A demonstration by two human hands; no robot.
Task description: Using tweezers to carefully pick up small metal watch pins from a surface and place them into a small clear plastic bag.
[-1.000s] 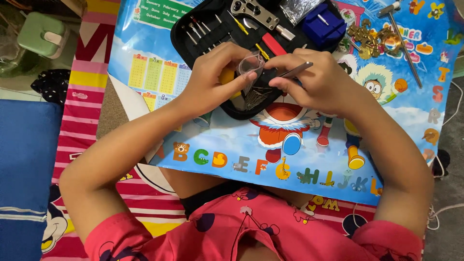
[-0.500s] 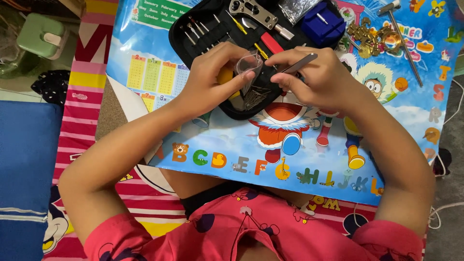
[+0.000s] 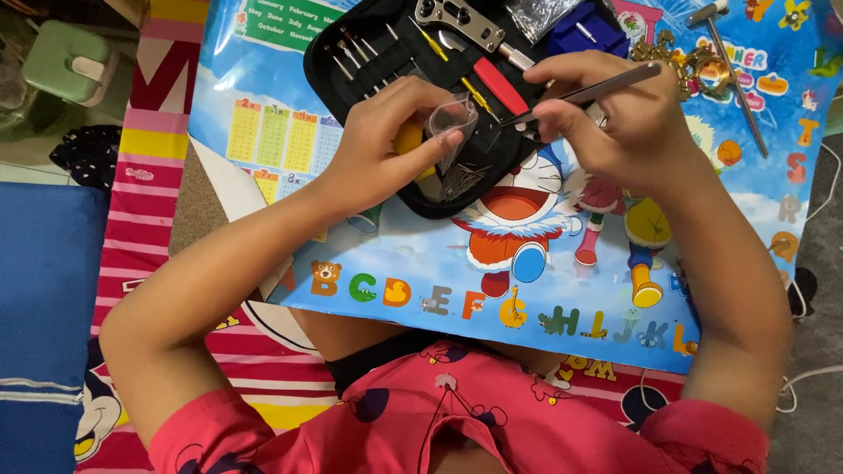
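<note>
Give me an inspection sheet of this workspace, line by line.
Surface: cartoon alphabet poster over a striped mat.
Job's things: clear plastic bag of thin pins, tweezers.
Clutter: open black tool case, small hammer, gold watch band, blue holder.
Grippers: left hand pinches the bag; right hand holds the tweezers.
Cables: white cord at the right edge.
Surroundings: green box, blue cushion.

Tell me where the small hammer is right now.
In the head view, the small hammer lies at the upper right on the cartoon poster, just right of the gold watch band and beyond the right hand.
</note>
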